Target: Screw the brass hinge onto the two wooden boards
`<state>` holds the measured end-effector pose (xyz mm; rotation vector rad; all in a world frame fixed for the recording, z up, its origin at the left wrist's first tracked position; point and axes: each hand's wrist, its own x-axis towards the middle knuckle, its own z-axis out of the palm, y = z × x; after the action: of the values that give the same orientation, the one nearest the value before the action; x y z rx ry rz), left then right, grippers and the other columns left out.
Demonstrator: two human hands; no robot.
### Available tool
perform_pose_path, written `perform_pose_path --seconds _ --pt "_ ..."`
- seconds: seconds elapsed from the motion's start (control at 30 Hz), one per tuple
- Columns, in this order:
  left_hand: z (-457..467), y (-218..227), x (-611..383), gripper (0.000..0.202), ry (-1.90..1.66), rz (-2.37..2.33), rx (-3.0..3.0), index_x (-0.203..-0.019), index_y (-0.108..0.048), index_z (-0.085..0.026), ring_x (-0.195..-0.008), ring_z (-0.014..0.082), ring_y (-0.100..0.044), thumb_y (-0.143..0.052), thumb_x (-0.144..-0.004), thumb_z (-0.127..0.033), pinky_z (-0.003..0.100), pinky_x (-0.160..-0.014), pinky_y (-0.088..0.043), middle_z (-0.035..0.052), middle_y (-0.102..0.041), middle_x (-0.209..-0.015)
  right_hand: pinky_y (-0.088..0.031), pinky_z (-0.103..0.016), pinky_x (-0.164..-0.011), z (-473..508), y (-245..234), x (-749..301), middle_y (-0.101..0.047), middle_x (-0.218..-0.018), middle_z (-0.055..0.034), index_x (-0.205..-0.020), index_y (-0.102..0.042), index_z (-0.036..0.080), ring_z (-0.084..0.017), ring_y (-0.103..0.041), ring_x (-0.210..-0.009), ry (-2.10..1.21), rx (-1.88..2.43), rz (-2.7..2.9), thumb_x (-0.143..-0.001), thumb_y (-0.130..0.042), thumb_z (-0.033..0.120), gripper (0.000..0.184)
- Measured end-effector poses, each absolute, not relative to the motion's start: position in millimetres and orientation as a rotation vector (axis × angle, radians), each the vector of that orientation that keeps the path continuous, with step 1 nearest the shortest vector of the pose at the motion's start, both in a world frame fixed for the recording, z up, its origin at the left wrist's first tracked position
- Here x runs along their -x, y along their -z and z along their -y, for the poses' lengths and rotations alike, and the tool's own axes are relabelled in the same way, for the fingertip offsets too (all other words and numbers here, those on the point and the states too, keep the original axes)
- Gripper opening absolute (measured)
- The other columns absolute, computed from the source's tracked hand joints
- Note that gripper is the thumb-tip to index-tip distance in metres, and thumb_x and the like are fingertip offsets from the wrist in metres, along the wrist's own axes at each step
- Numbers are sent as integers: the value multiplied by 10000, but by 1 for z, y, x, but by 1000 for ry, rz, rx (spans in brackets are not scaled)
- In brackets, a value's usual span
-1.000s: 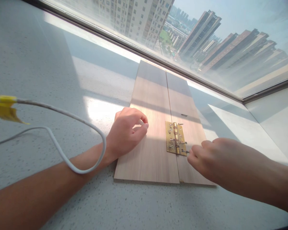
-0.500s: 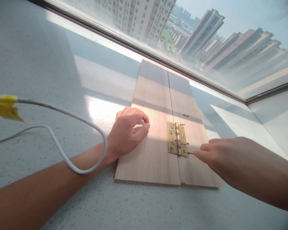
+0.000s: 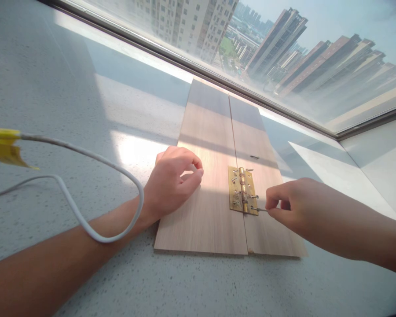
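A brass hinge (image 3: pixel 243 190) lies open across the seam between two pale wooden boards, the left one (image 3: pixel 201 224) wider than the right one (image 3: pixel 264 233). Several small screws (image 3: pixel 235 180) stand in its holes, some tilted. My right hand (image 3: pixel 303 215) pinches a thin metal shaft (image 3: pixel 262 210) between thumb and forefinger; the shaft's far tip meets the hinge's lower right hole, and its near end is hidden by the fingers. On the left board rests my left hand (image 3: pixel 174 180), thumb and fingertips together. What they hold, if anything, I cannot make out.
A small dark metal piece (image 3: pixel 254 157) lies on the right board above the hinge. A white cable (image 3: pixel 95 158) with a yellow tag (image 3: pixel 5 147) loops over my left forearm. The speckled countertop (image 3: pixel 119 281) ends at a window frame (image 3: pixel 171 61) behind the boards.
My right hand has rolled and its forefinger has curled higher, still at the thin metal shaft. The left hand keeps its pose; the whole view has shifted slightly.
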<state>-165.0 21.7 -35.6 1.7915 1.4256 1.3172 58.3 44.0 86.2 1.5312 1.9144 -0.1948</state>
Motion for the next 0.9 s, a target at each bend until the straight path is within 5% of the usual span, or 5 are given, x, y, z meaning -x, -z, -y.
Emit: perform_pose_path --seconds 0.1,0.37,0.5,0.73,0.9 --pt "-22 36 166 119 -1317 -1424 -1808 -725 -629 -179 -812 188 -560 -529 -788 -189 424 -829 -384 19 -679 -814 -264 -274 -444 -45 -86 -67 -548 -560 -19 -574 -486 205 -139 -445 -471 177 -1524 -1967 -794 -499 262 228" --pt "-22 38 165 121 -1327 -1425 -1805 -726 -631 -179 -810 187 -560 -527 -787 -189 427 -832 -385 21 -681 -817 -96 -309 -477 -32 -84 -73 -498 -585 -12 -638 -527 206 -131 -333 -460 -280 -395 -2401 -619 -518 -38 244" --pt "-22 37 165 121 -1335 -1417 -1788 -719 -625 -179 -804 188 -556 -526 -787 -191 428 -830 -388 20 -675 -805 -116 -286 -439 -34 -83 -60 -431 -485 22 -594 -505 210 -99 -198 -420 -162 -863 -2186 -626 -523 -2 215" --pt "-22 38 165 120 -1342 -1412 -1782 -710 -621 -179 -803 188 -551 -527 -785 -185 433 -837 -387 18 -662 -791 -286 -266 -415 -50 -87 -62 -542 -517 -13 -528 -482 202 -126 -423 -450 340 -1654 -1906 -739 -545 234 223" --pt "-22 38 165 107 -1332 -1421 -1790 -722 -623 -182 -805 186 -557 -539 -788 -192 427 -835 -386 15 -668 -798 -237 -276 -415 -42 -87 -68 -536 -549 -9 -586 -494 210 -140 -426 -445 36 -1321 -2086 -744 -531 175 166"
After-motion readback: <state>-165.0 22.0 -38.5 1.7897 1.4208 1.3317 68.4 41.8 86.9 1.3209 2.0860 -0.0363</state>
